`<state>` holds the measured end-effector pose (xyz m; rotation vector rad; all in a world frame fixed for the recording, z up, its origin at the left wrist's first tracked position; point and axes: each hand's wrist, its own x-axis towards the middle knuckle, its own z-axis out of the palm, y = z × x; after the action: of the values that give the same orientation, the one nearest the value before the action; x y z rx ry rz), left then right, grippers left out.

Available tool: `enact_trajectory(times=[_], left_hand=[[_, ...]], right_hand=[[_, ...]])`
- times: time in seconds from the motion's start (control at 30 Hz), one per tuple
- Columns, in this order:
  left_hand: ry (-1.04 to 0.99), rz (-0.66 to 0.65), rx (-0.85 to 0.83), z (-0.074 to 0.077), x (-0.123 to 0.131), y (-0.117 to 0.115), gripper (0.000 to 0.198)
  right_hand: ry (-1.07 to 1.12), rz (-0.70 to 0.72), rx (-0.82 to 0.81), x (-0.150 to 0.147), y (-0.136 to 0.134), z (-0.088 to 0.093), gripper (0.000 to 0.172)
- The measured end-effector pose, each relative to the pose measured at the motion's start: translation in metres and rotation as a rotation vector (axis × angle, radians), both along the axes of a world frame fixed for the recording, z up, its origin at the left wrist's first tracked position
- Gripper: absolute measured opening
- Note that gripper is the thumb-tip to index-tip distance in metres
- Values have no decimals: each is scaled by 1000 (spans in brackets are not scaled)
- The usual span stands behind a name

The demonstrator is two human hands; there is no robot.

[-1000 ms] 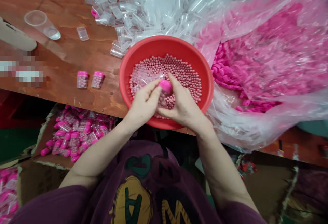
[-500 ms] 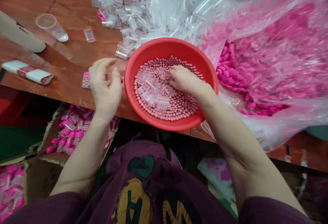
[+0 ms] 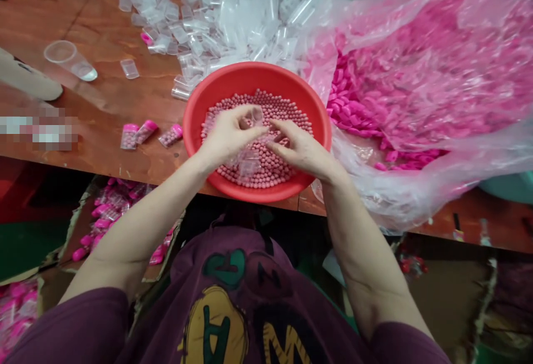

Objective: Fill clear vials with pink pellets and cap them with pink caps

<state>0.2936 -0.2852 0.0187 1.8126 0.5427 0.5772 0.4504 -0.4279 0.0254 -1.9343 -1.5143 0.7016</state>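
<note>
A red bowl [image 3: 194, 108] holds many small pink beads [image 3: 287, 109] and some clear plastic tubes [image 3: 249, 166] lying on them. Over the bowl, my left hand [image 3: 227, 133] is closed around a clear plastic tube [image 3: 257, 114] near its fingertips. My right hand [image 3: 297, 144] is just to the right, low over the beads. Its fingers curve towards the tube, with a gap between thumb and forefinger, and I see nothing in it. Three small bead-filled bottles with pink caps [image 3: 130, 136] lie left of the bowl.
Clear tubes [image 3: 208, 25] are heaped behind the bowl. A plastic bag [image 3: 416, 75] of pink caps [image 3: 350, 105] lies to the right. On the left stand a clear cup [image 3: 70, 59] and a lone tube [image 3: 129, 68]. Below the table edge, a cardboard box [image 3: 77, 219] holds capped bottles.
My left hand has moved right, from over the table to over the bowl, and now has a tube. Bottles it partly hid now show. My right hand has lifted slightly off the beads.
</note>
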Motion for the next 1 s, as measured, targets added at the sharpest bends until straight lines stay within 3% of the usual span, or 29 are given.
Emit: enact_trajectory(times=[0.07, 0.17, 0.23, 0.3, 0.43, 0.57, 0.73, 0.8, 0.9, 1.0], left_hand=[[69, 39, 162, 6, 7, 13, 25], [265, -50, 414, 11, 26, 27, 34], [417, -158, 554, 9, 41, 28, 41], [545, -247, 670, 4, 53, 25, 46], [652, -392, 873, -7, 69, 16, 39], [656, -526, 936, -19, 80, 6, 31], [557, -593, 776, -30, 97, -18, 29], [518, -574, 597, -28, 101, -25, 28], [380, -499, 224, -16, 98, -30, 26], [205, -385, -170, 1, 84, -30, 36]], right_hand=[[-215, -23, -146, -1, 6, -6, 56], [-320, 122, -319, -20, 13, -10, 47], [-316, 227, -300, -41, 9, -7, 48], [-329, 245, -230, -61, -4, 1, 49], [-258, 124, 23, -71, -53, 21, 43], [-165, -214, 252, -20, -111, 23, 33], [-237, -828, 213, 111, -165, -19, 34], [-318, -941, 93, 160, -167, -42, 34], [-448, -842, -37, 205, -150, -72, 35], [-504, -708, -83, 217, -124, -92, 29]])
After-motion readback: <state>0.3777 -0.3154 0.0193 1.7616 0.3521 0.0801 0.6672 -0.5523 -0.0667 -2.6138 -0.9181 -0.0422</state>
